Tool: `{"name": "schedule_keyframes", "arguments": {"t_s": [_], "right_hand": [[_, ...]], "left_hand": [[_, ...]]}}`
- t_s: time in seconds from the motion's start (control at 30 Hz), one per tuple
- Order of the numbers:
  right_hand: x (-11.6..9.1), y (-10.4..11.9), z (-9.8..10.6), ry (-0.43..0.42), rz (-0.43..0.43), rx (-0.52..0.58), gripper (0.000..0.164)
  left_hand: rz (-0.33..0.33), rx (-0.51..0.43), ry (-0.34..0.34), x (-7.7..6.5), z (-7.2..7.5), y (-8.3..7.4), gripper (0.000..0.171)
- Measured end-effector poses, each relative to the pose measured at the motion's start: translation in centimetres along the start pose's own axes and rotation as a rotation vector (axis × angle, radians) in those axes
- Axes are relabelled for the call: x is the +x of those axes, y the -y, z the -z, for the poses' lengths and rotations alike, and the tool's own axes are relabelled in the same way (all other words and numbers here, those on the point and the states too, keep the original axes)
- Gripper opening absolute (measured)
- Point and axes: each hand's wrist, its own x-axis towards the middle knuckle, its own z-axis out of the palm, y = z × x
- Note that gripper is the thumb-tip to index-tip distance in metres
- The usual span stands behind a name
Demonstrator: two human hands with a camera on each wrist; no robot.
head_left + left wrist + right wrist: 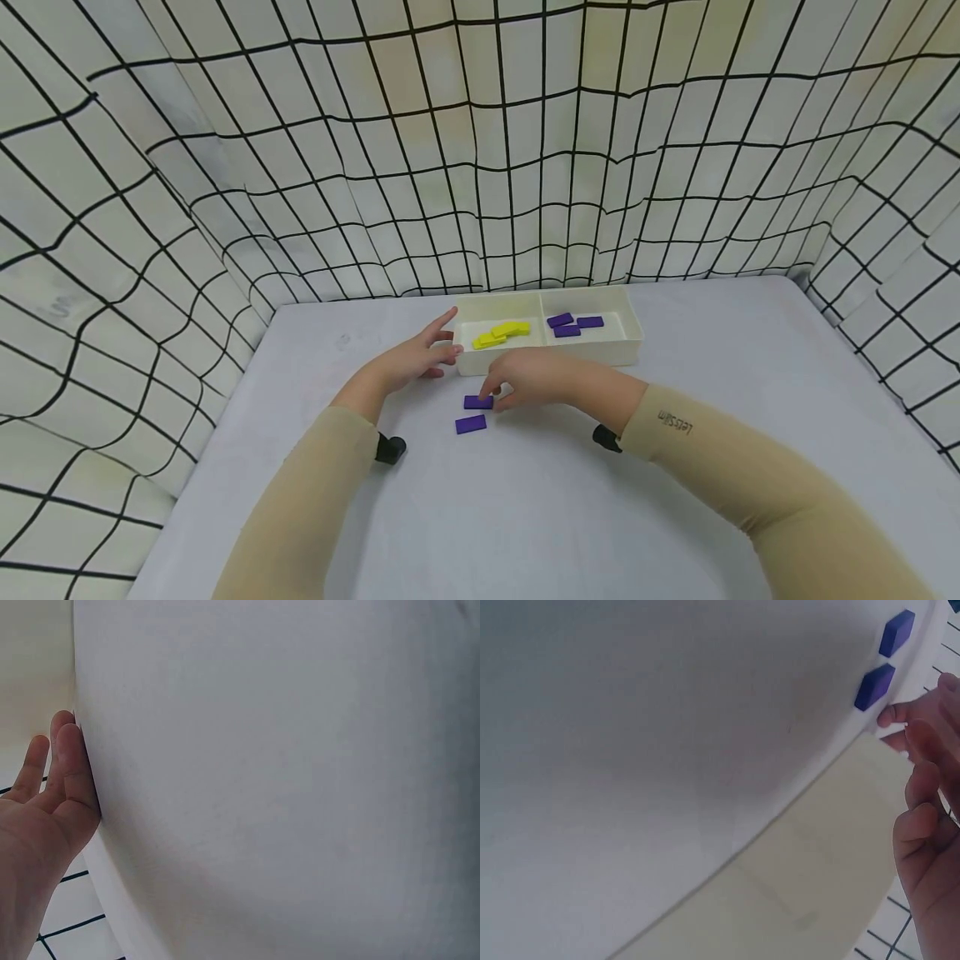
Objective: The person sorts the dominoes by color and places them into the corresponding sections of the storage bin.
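A white two-compartment box (547, 360) stands at the back of the table, with several yellow blocks (512, 329) in its left compartment and three purple blocks (567, 331) in the right. Two more purple blocks lie on the table before it: a nearer one (471, 425) and a farther one (472, 402). My left hand (416, 358) is at the box's left end, fingers spread and fingertips at its wall. In front of the box, my right hand (536, 377) reaches leftward, its bent fingers and thumb right by the farther block. The right wrist view shows both blocks (874, 687) outside those fingers.
Black netting (480, 175) over pale walls encloses the table (517, 517) at the back and sides. Both forearms wear beige sleeves (720, 467). A black wrist device (390, 448) shows under the left wrist, and another (606, 437) under the right.
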Motion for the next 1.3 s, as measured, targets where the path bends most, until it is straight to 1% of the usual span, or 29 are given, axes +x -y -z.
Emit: {"name": "schedule_keyframes", "arguments": {"t_s": [0.17, 0.3, 0.5, 0.67, 0.77, 1.03, 1.3], "right_hand": [[0.8, 0.6, -0.7, -0.022, 0.051, -0.061, 0.027], [1.2, 1.1, -1.0, -0.020, 0.064, -0.100, 0.029], [2.0, 1.9, -1.6, 0.002, 0.085, -0.127, 0.030], [2.6, 2.2, -2.3, 0.035, 0.094, -0.164, 0.030], [2.8, 2.4, -2.6, 0.041, 0.096, -0.183, 0.030], [3.0, 2.5, -3.2, 0.031, 0.101, -0.180, 0.030], [3.0, 2.7, -2.9, 0.027, 0.104, -0.165, 0.029]], "left_hand": [[-0.007, -0.008, -0.002, -0.2, -0.1, -0.2, 0.077], [-0.011, -0.014, 0.002, -0.2, -0.2, -0.3, 0.077], [-0.009, -0.009, 0.000, -0.3, -0.1, -0.3, 0.077], [-0.014, -0.013, 0.003, -0.1, -0.1, -0.2, 0.077], [-0.018, -0.017, 0.007, 0.0, -0.1, -0.2, 0.077], [-0.011, -0.019, 0.001, 0.1, -0.1, -0.1, 0.077], [-0.010, -0.021, 0.004, -0.1, 0.0, -0.1, 0.077]]}}
